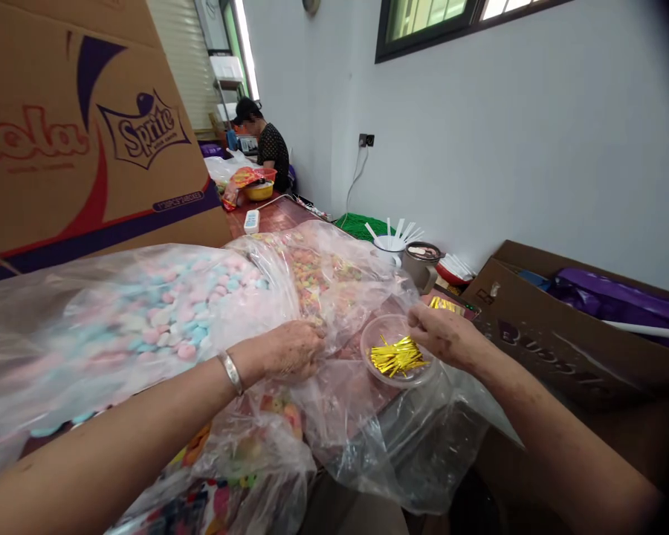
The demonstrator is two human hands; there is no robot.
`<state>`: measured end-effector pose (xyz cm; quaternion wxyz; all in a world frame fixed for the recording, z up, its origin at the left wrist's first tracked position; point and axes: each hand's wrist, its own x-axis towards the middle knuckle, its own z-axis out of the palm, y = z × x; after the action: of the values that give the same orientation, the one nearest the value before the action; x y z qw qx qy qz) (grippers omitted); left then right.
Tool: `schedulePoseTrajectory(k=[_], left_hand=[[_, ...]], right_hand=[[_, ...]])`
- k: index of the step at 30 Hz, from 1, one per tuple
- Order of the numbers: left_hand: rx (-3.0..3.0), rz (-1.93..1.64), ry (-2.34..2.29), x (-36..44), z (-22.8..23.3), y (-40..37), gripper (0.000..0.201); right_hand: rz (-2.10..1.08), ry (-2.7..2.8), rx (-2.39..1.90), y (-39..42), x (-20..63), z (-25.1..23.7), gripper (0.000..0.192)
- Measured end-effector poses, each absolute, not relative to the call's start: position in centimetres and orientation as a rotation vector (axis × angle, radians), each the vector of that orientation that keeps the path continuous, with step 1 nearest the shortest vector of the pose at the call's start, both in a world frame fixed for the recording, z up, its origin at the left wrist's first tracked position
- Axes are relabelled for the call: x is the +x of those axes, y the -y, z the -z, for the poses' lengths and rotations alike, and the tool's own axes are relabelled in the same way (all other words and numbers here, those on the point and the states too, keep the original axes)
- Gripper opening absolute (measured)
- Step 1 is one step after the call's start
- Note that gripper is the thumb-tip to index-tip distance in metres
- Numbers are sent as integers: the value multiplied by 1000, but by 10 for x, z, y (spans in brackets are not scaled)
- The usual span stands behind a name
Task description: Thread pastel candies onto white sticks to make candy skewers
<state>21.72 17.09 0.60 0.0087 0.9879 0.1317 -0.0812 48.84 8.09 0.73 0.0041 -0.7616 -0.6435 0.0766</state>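
My left hand (290, 349) pinches clear plastic; fingertips hidden. My right hand (443, 334) curls over one bowl (380, 331) of gold twist ties (397, 355), grip unclear.

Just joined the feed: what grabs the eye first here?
The big clear bag of pink and blue sweets at left. Then the gold twist ties in a small clear bowl at centre, where the right hand reaches, while the left hand rests on plastic bags.

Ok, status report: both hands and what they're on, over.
Left hand pressed on clear candy bag. Right hand at rim of dish of gold twist ties. Big pastel candy bag crowding left.
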Motion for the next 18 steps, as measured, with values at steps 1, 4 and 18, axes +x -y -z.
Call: schedulePoseTrajectory(k=[1, 4, 18], left_hand=[[3079, 246, -417, 215, -6, -171, 9], [3077, 159, -497, 217, -22, -177, 16], [3147, 30, -890, 287, -40, -228, 69]], right_hand=[[-238, 2018, -2378, -80, 488, -12, 9], [-227, 2029, -2354, -77, 482, -23, 9], [-260, 1972, -2359, -48, 496, -24, 7]])
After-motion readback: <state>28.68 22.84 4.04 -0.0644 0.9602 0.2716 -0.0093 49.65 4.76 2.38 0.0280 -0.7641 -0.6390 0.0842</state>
